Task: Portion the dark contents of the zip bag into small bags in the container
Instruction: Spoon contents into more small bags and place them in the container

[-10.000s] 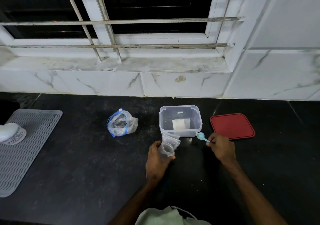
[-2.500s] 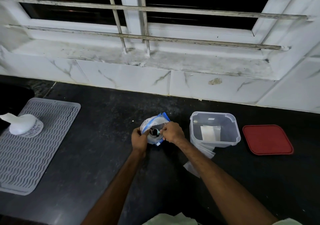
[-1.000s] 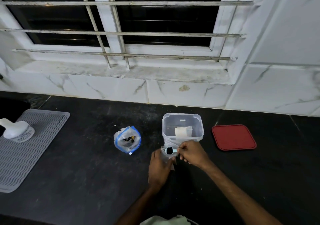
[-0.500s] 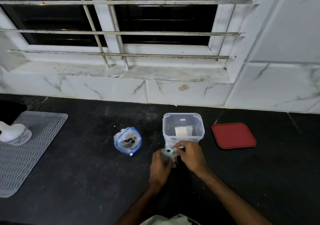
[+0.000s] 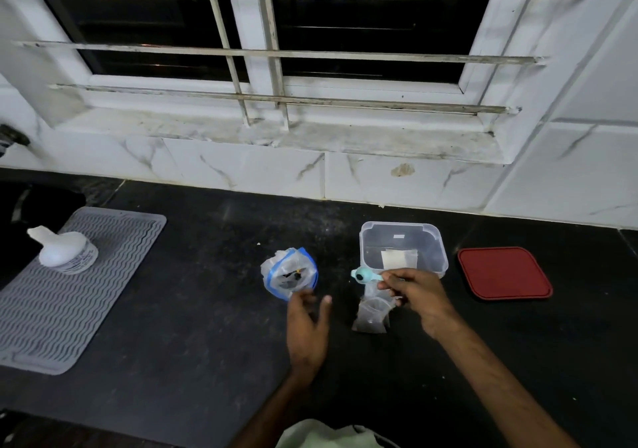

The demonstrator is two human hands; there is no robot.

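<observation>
Head view: right hand (image 5: 419,295), fingers clamped on a small pale-blue plastic spoon (image 5: 362,276); left hand (image 5: 307,330), fingers apart, empty, with the blue-rimmed clear zip bag (image 5: 288,273) of dark contents just beyond its fingertips on the black surface (image 5: 193,309).

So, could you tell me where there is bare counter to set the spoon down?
Bare counter lies between the grey mat and the zip bag, and in front of the red lid. Crowded between zip bag and container: left hand, right hand holding the spoon, small bags.
</observation>
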